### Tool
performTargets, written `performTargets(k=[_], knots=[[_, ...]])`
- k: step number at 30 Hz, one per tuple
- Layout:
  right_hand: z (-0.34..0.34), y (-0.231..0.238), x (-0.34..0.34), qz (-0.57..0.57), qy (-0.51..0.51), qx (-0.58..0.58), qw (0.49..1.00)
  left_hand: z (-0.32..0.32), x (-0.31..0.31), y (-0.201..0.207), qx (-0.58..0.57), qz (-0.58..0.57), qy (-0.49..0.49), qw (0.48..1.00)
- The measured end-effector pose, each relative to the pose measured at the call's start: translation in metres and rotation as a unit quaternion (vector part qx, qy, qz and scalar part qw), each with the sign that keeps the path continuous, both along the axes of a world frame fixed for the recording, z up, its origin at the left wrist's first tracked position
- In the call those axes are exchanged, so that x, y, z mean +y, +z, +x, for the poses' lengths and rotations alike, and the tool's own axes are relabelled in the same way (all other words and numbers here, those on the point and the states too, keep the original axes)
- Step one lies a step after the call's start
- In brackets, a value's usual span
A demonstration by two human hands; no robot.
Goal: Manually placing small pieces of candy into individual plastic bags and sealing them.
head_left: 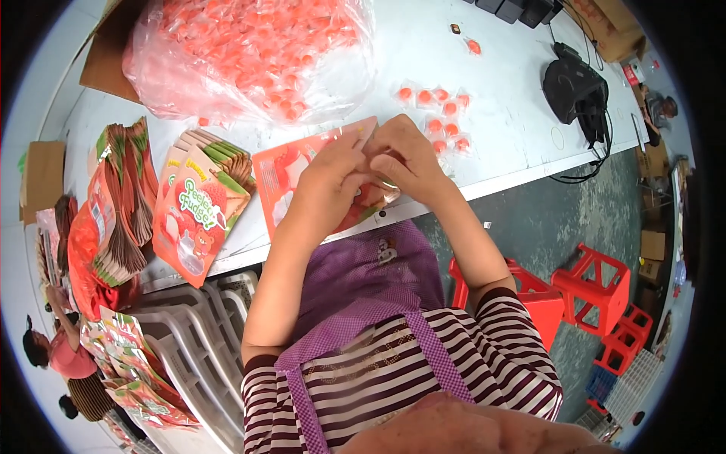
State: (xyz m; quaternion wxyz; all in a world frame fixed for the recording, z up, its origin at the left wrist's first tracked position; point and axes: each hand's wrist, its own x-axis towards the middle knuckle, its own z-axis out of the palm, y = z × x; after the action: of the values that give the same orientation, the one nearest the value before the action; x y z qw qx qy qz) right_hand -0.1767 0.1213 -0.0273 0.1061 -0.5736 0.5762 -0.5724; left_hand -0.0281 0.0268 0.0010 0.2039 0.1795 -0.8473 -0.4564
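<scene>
A red printed pouch (280, 170) lies at the table's front edge, directly before me. My left hand (330, 180) rests over its middle, fingers closed at the pouch's right end. Against that same end, my right hand (408, 160) has its fingers curled and thumb bent in, meeting the left fingertips. Both hands partly cover the end, so I cannot see inside it. Right of my hands are several small clear-wrapped red candies (437, 125). To the left sits a fanned stack of similar pouches (200, 200).
A big clear bag of wrapped red candies (249, 60) stands at the back, beside a cardboard box (110, 57). More pouches (125, 197) are bundled at far left. A black bag with cables (575, 87) lies at right. Grey crates (189, 325) and red stools (594, 287) flank me.
</scene>
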Motion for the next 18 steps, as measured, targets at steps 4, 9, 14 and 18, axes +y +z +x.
performTargets(k=[4,9,14,18], knots=[[0.010,0.011,-0.004,0.028,-0.042,0.019,0.999,-0.001,0.000,-0.004,0.007,-0.045,-0.047,0.998],[0.011,0.003,-0.009,0.064,-0.104,0.020,0.992,-0.003,-0.001,-0.008,0.027,-0.080,-0.034,0.996],[0.015,-0.002,-0.006,-0.039,-0.099,0.014,0.994,0.000,-0.003,-0.011,0.031,-0.018,-0.032,0.999],[0.020,0.010,-0.009,0.027,-0.062,-0.083,0.994,0.003,-0.005,0.000,-0.015,0.022,-0.065,0.998]])
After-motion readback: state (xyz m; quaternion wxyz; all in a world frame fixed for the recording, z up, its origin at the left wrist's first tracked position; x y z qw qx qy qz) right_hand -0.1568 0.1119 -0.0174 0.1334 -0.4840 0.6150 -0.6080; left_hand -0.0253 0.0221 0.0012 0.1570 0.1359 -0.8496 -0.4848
